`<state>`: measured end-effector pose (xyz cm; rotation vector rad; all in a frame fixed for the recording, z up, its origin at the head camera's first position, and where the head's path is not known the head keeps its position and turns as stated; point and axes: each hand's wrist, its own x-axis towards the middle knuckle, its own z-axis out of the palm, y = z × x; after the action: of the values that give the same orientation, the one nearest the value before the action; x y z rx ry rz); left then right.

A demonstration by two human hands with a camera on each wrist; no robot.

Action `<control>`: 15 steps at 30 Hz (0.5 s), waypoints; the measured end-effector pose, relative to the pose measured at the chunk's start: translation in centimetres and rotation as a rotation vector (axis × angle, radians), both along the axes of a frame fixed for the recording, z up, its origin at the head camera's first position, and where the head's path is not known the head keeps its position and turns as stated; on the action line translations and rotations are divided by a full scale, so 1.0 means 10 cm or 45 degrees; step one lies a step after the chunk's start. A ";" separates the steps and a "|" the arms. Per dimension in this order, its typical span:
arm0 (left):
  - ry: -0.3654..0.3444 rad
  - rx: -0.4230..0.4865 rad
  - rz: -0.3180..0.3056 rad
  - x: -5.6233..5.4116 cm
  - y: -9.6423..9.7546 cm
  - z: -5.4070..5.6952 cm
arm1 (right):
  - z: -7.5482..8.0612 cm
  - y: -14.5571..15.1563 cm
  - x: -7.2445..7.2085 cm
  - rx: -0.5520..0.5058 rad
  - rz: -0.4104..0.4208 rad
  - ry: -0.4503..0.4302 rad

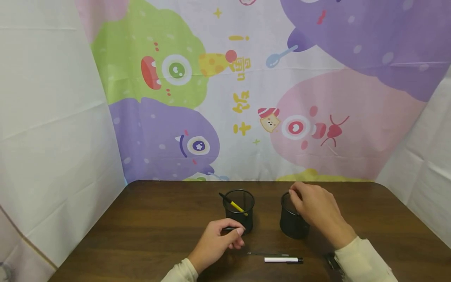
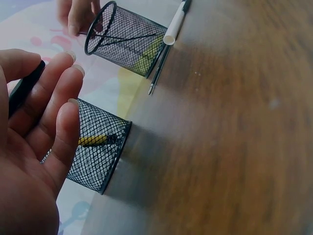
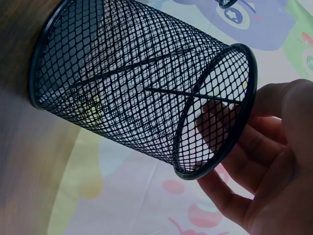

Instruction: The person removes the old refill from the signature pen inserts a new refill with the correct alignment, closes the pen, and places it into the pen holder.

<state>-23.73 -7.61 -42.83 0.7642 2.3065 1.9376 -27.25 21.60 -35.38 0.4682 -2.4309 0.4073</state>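
My left hand [image 1: 220, 241] pinches a slim black pen-like piece [image 2: 25, 89] between thumb and fingers, in front of the left mesh pen cup [image 1: 239, 223]. A yellow and black pen [image 1: 234, 203] leans inside that cup. My right hand [image 1: 317, 207] is at the rim of the right mesh pen cup [image 3: 132, 73]. Its fingertips pinch the upper end of a thin dark rod [image 3: 193, 96], which looks like a pen refill and slants down into the cup. Another thin dark line crosses the cup; whether it is a rod or a seam, I cannot tell.
On the brown table [image 1: 158, 219] lie a thin pen refill [image 1: 267, 254] with a metal tip and a white pen [image 1: 282, 260] with a black end, side by side. A cartoon-printed cloth [image 1: 246, 156] hangs behind the table; white cloth [image 1: 53, 117] hangs at the sides.
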 end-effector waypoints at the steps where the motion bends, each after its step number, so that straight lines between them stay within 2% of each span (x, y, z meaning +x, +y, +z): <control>1: 0.001 -0.001 -0.001 0.00 0.00 0.00 | 0.00 0.00 0.00 0.002 0.003 0.012; 8: -0.001 0.002 -0.005 0.00 0.00 0.02 | -0.02 0.00 0.02 0.040 0.058 0.115; 15: -0.008 -0.001 -0.001 0.00 0.00 0.01 | -0.03 -0.01 0.04 0.052 0.091 0.171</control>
<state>-23.70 -7.64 -42.68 0.7573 2.3030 1.9361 -26.84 21.47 -35.67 0.5832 -2.3011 0.3452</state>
